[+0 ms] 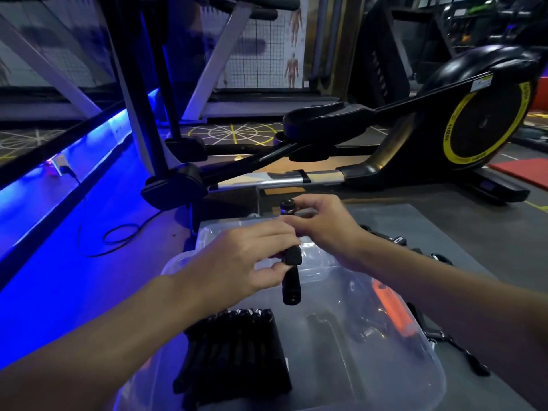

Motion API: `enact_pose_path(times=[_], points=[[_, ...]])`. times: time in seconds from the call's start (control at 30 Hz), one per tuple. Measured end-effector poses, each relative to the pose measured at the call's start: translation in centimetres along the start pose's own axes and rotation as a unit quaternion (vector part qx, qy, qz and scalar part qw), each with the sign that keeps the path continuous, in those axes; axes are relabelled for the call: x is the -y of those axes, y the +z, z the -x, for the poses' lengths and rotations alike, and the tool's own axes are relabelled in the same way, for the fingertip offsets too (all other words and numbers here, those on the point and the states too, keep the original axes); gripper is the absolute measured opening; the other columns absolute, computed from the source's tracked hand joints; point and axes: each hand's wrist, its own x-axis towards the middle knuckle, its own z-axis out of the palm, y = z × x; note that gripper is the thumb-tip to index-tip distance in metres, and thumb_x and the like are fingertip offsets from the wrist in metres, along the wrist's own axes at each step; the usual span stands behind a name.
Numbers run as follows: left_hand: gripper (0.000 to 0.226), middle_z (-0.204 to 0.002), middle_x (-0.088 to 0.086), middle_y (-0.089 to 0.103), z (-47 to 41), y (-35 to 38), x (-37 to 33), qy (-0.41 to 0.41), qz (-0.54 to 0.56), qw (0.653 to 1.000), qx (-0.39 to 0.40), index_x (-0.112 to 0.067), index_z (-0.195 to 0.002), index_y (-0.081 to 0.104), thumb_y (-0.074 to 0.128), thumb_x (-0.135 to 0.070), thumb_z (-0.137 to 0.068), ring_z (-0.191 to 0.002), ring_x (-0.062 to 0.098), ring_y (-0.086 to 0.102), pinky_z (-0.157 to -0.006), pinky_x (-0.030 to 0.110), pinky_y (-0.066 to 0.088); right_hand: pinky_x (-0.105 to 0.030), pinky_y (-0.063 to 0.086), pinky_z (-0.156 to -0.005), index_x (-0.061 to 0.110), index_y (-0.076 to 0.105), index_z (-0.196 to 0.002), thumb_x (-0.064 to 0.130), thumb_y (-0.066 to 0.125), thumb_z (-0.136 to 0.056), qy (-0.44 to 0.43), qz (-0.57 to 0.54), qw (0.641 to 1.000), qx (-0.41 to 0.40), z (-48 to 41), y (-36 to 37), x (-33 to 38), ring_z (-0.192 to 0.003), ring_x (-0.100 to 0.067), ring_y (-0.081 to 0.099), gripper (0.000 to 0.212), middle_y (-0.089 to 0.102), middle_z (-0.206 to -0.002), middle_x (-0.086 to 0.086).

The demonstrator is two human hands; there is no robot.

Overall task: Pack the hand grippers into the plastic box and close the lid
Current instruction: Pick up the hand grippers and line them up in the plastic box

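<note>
Hand gripper, black with a round knob at its far end, is held in the air over the open plastic box, above the box's far half. It looks stiff and fairly light: rigid handles sprung apart, with a matte grip that should not slip, and nothing about it seems fragile. The handles are the natural place to hold it, and it will probably need to lie parallel to the packed row of black grippers already filling the box's left side.

The left hand reaches in from the lower left, forearm nearly level, its thumb and fingers pinching the upper part of a handle. The right hand comes across from the right, wrist bent, fingers curled round the knob end.

Beyond the box lies a clear lid, not yet fitted. Loose grippers wait on the grey mat to the right. An elliptical trainer stands behind.
</note>
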Motion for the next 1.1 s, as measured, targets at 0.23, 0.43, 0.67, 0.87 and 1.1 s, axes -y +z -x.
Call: enact_pose_path(times=[0.23,0.43,0.67,0.87,1.1], points=[[0.031,-0.109,-0.022,0.058,0.6,0.6,1.4,-0.041,-0.037,0.997,0.046,-0.022,-0.116,0.065,0.067,-0.022,-0.086,-0.091,0.0,0.057,-0.082,0.022,0.048,-0.02,0.052,-0.069,0.01,0.073,-0.09,0.012,0.076,-0.083,0.023,0.058,0.998,-0.003,0.1,-1.5,-1.2,-0.067,-0.005,0.066,0.008,0.073,-0.077,-0.004],[0.03,-0.094,-0.028,0.057,1.5,0.4,3.0,-0.127,-0.072,0.985,0.092,-0.034,-0.113,0.065,0.064,-0.042,-0.083,-0.088,-0.001,0.058,-0.075,0.024,0.05,-0.026,0.046,-0.069,0.017,0.074,-0.081,0.017,0.082,-0.075,0.047,0.115,0.992,-0.039,1.3,-2.7,-2.2,-0.071,-0.013,0.059,0.01,0.073,-0.084,-0.011],[0.036,-0.109,-0.021,0.059,2.7,1.1,5.5,-0.185,-0.114,0.973,0.083,-0.031,-0.117,0.063,0.067,-0.042,-0.083,-0.103,-0.001,0.053,-0.092,0.031,0.047,-0.031,0.051,-0.07,0.02,0.074,-0.081,0.022,0.084,-0.073,0.069,0.193,0.979,0.0,2.6,-3.0,-4.1,-0.069,-0.015,0.065,0.014,0.074,-0.078,-0.008],[0.076,-0.145,-0.012,0.034,3.4,2.6,6.8,-0.262,-0.178,0.916,0.246,-0.038,-0.145,0.029,0.063,-0.056,-0.079,-0.129,0.016,0.038,-0.106,0.044,0.035,-0.032,0.054,-0.068,0.015,0.073,-0.079,0.022,0.084,-0.07,0.063,0.316,0.945,0.062,2.5,-0.3,-7.7,-0.071,-0.017,0.068,0.016,0.074,-0.076,-0.003],[0.082,-0.149,-0.011,0.03,2.6,3.5,7.2,-0.285,-0.206,0.898,0.264,-0.041,-0.147,0.02,0.06,-0.057,-0.078,-0.134,0.018,0.027,-0.109,0.055,0.025,-0.012,0.04,-0.056,0.011,0.075,-0.091,0.017,0.08,-0.074,0.076,0.395,0.905,0.137,2.0,1.3,-11.8,-0.073,-0.011,0.06,0.019,0.071,-0.081,-0.001]])
